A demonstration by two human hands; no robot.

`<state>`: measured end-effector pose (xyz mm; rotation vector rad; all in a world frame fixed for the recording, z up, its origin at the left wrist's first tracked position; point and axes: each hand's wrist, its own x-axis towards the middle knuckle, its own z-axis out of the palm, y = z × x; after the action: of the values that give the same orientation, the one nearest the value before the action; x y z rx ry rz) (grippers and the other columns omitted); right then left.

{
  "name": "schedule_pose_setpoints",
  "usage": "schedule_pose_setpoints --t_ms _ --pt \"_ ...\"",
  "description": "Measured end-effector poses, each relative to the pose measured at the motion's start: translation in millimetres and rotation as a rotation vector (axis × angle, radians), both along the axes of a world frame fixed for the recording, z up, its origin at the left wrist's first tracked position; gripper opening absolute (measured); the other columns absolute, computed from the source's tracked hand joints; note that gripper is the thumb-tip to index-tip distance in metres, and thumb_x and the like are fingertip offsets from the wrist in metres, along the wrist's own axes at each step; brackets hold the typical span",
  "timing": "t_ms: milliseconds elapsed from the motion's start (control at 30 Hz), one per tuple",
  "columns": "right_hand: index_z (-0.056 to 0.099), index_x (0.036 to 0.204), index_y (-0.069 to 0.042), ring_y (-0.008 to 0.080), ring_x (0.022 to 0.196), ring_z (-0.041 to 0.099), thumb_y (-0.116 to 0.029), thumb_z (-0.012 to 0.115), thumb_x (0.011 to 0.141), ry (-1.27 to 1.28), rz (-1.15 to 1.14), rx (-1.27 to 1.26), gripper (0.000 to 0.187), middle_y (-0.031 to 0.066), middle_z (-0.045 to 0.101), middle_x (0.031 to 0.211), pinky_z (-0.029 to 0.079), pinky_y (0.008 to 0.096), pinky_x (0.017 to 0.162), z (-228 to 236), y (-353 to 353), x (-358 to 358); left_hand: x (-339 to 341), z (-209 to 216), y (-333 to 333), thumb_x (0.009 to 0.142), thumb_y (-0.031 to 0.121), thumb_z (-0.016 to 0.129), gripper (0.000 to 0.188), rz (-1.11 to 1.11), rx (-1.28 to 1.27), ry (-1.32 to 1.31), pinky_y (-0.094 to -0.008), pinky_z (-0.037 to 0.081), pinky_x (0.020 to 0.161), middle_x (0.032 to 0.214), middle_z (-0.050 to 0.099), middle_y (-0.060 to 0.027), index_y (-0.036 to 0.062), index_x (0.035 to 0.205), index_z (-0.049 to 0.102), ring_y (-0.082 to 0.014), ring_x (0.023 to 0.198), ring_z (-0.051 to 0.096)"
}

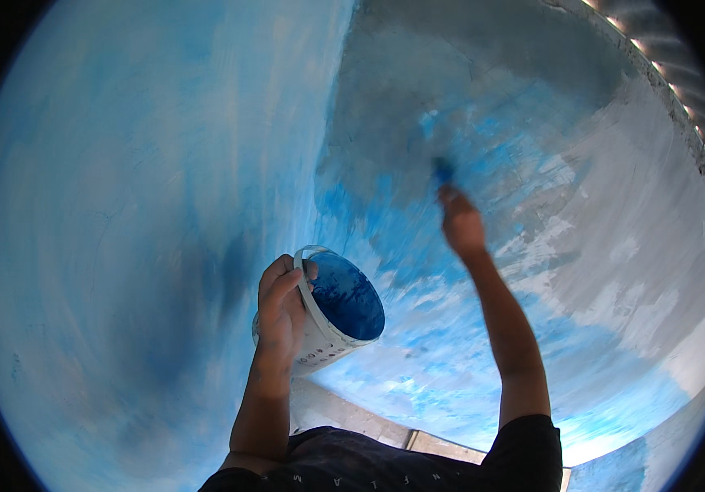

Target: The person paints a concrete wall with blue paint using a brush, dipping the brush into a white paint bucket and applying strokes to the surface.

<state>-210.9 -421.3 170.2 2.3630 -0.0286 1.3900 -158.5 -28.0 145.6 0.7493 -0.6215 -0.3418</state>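
Observation:
My left hand (281, 299) grips the rim and handle of a white plastic bucket (320, 351), fingers wrapped over its edge. The bucket is tilted, and blue paint (344, 299) coats its inside. Farther up and to the right, my right hand (461, 221) is closed round a paintbrush (443, 170) with dark bristles, smeared by motion. The brush is at the grey wall (402, 107), among streaks of bright blue; whether the bristles touch the surface I cannot tell.
A wall painted light blue (123, 148) rises on the left and meets the grey wall at a corner. Corrugated roofing (676, 57) shows beyond the wall's top edge at upper right. A pale board (443, 447) lies low behind my dark shirt.

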Motion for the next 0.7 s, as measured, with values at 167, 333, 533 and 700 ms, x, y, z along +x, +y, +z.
schedule_pose_setpoints --t_ms 167,333,533,700 --pt "0.07 0.115 -0.006 0.0381 0.105 0.068 -0.006 0.065 0.089 0.326 0.134 0.504 0.026 0.0176 0.068 0.122 0.056 0.0463 0.09 12 62 30 6 1 9 0.085 0.037 0.063 0.027 0.032 0.013 -0.018 -0.0309 0.03 0.085 0.089 0.052 -0.0023 0.0132 0.082 0.05 -0.0151 0.087 0.04" --pt "0.071 0.114 0.001 0.0322 0.094 0.073 -0.003 0.067 0.092 -0.242 0.235 0.436 0.023 0.0215 0.071 0.115 0.059 0.0401 0.08 151 51 14 5 0 13 0.085 0.036 0.062 0.026 0.04 -0.008 -0.006 -0.0315 0.029 0.086 0.089 0.052 -0.0024 0.0136 0.082 0.049 -0.0156 0.088 0.04" --pt "0.068 0.112 -0.003 0.0318 0.086 0.07 0.004 0.061 0.085 -0.215 0.067 -0.049 0.028 0.02 0.069 0.107 0.06 0.0393 0.072 110 21 50 -2 2 7 0.085 0.037 0.062 0.026 0.032 -0.025 -0.016 -0.0323 0.03 0.087 0.09 0.052 -0.0021 0.0146 0.081 0.048 -0.0157 0.088 0.04" --pt "0.069 0.119 -0.01 0.0368 0.1 0.068 -0.011 0.059 0.094 0.509 0.009 0.235 0.026 0.0174 0.069 0.116 0.056 0.0487 0.091 19 68 80 -4 6 13 0.085 0.036 0.062 0.026 0.078 -0.012 -0.023 -0.0316 0.029 0.087 0.09 0.052 -0.0022 0.0149 0.081 0.048 -0.0155 0.088 0.04"
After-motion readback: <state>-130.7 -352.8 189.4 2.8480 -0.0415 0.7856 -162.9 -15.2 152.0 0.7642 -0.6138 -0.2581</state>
